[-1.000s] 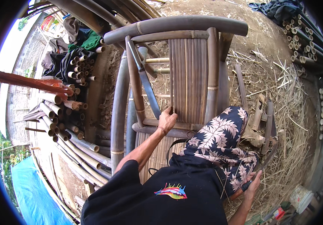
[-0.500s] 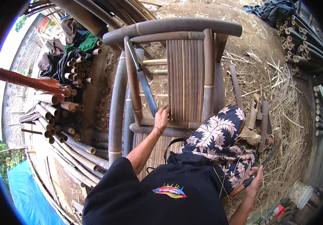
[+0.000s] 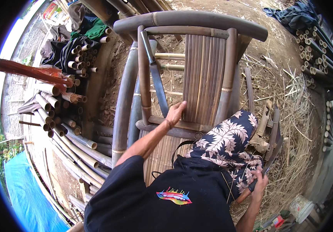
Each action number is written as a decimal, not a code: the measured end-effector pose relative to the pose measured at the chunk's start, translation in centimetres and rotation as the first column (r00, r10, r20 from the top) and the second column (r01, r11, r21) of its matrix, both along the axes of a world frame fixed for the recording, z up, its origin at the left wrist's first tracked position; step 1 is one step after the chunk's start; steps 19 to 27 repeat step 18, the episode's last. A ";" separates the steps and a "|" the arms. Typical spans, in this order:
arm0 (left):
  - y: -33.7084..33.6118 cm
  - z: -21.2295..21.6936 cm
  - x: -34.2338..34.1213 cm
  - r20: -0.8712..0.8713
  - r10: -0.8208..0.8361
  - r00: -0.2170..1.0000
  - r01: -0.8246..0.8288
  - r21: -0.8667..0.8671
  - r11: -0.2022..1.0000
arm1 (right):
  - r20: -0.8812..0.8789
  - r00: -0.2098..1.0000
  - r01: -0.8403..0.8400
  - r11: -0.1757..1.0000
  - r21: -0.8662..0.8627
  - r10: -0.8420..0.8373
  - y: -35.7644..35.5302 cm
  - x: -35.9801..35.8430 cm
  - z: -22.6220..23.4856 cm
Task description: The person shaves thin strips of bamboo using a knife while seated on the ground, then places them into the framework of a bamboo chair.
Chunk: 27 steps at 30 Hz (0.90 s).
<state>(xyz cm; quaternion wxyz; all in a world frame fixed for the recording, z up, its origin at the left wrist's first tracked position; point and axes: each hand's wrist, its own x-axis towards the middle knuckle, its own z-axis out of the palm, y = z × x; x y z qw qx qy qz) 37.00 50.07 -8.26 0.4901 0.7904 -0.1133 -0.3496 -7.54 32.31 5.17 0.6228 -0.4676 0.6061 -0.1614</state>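
A bamboo chair [image 3: 197,23] lies on its back in front of me, its slatted back panel [image 3: 204,77] facing up. My left hand [image 3: 175,113] rests open on the lower left edge of the slats, next to a long dark blade [image 3: 157,77] leaning against the frame. My right hand [image 3: 260,181] is low at the right, beside my flower-patterned knee [image 3: 228,143], and grips the handle of a large knife [image 3: 271,156] that points up over the straw.
Cut bamboo poles [image 3: 62,108] are stacked at the left, with clothes [image 3: 77,34] heaped behind them. More poles [image 3: 321,50] line the right side. Straw and shavings [image 3: 290,100] cover the ground, wooden tools [image 3: 262,127] lie there, and a blue tarp [image 3: 23,189] lies at lower left.
My left hand has slid a little up along the slats. My right hand has risen from the ground and closed on the knife handle.
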 end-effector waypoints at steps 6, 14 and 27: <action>-4.4 12.3 7.7 0.531 -0.213 0.820 0.083 0.258 0.963 | 0.400 0.768 -0.600 0.780 0.178 0.499 2.9 10.7 10.0; -9.2 9.6 12.7 -0.014 0.088 0.996 -0.089 -0.118 0.989 | 0.530 0.647 -0.759 0.526 0.384 0.548 10.2 24.5 6.4; -9.0 7.6 14.0 0.030 0.039 0.999 -0.034 -0.140 0.990 | 0.429 0.760 -0.649 0.610 0.455 0.489 15.1 28.5 3.1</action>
